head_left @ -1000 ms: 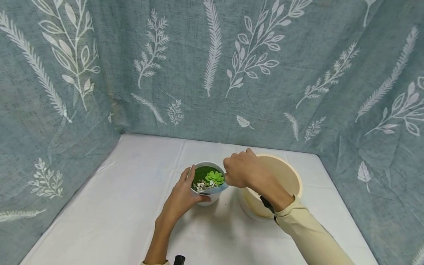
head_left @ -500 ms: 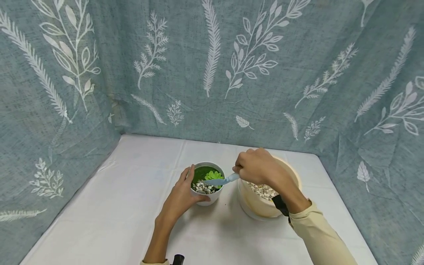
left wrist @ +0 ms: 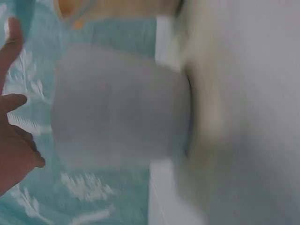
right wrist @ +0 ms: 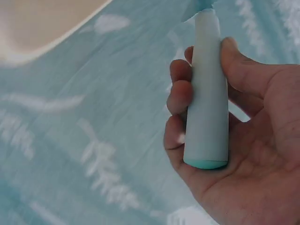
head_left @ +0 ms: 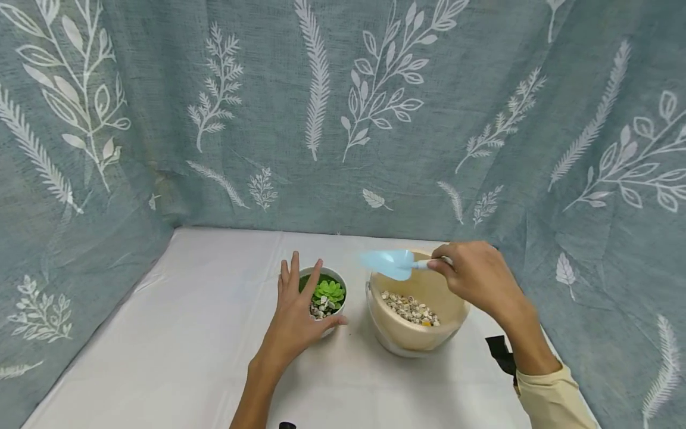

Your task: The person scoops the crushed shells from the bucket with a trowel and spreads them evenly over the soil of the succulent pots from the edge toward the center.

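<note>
A small white pot (left wrist: 117, 108) stands on the table, holding a bright green succulent (head_left: 329, 292) and pale pebbles. My left hand (head_left: 297, 316) hovers at its left side with fingers spread; the left wrist view shows those fingers apart from the pot's wall. My right hand (head_left: 479, 277) grips a light blue trowel (head_left: 393, 263) by its pale handle (right wrist: 206, 93), fingers and thumb wrapped round it. The trowel's blade, slightly blurred, hangs over the left rim of a cream bucket (head_left: 412, 336). Inside the bucket lie mixed pebbles (head_left: 409, 307).
A white cloth (head_left: 177, 333) covers the table. Behind and beside it hangs a teal curtain (head_left: 321, 196) with white leaf prints. The bucket's wire handle (head_left: 370, 298) hangs down its left side.
My right hand has carried the trowel from over the pot to the right, above the bucket. My left hand has let go of the pot and spread its fingers. The head view has shifted slightly.
</note>
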A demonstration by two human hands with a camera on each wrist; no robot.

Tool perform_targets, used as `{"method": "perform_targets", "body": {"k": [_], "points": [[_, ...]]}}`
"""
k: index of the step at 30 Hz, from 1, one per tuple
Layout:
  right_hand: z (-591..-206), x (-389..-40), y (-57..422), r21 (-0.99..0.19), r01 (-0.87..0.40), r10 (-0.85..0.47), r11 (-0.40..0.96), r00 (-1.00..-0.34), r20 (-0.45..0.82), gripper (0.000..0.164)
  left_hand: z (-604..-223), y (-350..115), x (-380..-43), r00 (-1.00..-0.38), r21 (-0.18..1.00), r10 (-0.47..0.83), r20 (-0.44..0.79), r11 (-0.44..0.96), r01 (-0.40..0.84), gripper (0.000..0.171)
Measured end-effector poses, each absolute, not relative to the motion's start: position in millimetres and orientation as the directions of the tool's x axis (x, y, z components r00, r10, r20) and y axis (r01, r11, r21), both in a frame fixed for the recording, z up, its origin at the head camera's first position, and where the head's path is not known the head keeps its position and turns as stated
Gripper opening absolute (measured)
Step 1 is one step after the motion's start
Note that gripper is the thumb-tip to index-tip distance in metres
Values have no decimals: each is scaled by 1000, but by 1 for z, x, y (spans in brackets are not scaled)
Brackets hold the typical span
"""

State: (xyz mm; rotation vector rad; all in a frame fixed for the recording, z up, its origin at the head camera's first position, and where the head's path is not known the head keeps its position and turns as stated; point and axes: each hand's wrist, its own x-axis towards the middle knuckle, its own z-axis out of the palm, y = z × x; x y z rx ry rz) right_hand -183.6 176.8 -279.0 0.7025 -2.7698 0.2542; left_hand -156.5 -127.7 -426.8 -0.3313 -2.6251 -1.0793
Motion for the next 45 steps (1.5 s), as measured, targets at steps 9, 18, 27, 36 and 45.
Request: {"method": "perform_targets", "body": {"k": [9, 18, 27, 36, 45], "points": [[-307, -206, 193, 187, -439, -477, 879, -825, 302, 20, -418, -59, -154, -854, 593, 248, 457, 630, 501, 85], [-364, -230, 183, 459, -411, -581, 788, -743, 333, 18, -433, -31, -158, -871, 603, 293, 394, 633, 485, 88], [-383, -241, 174, 438, -342, -497, 831, -811, 310, 17, -433, -31, -158, -867, 602, 284, 410, 630, 491, 85], [-390, -241, 174, 309, -335, -421, 890, -864, 275, 30, -434, -32, -157, -877, 626, 274, 394, 619, 474, 85], [-383, -234, 190, 1, -442, -434, 897, -882, 185, 29, -436, -33, -157, -877, 628, 265, 401, 617, 474, 84]]}}
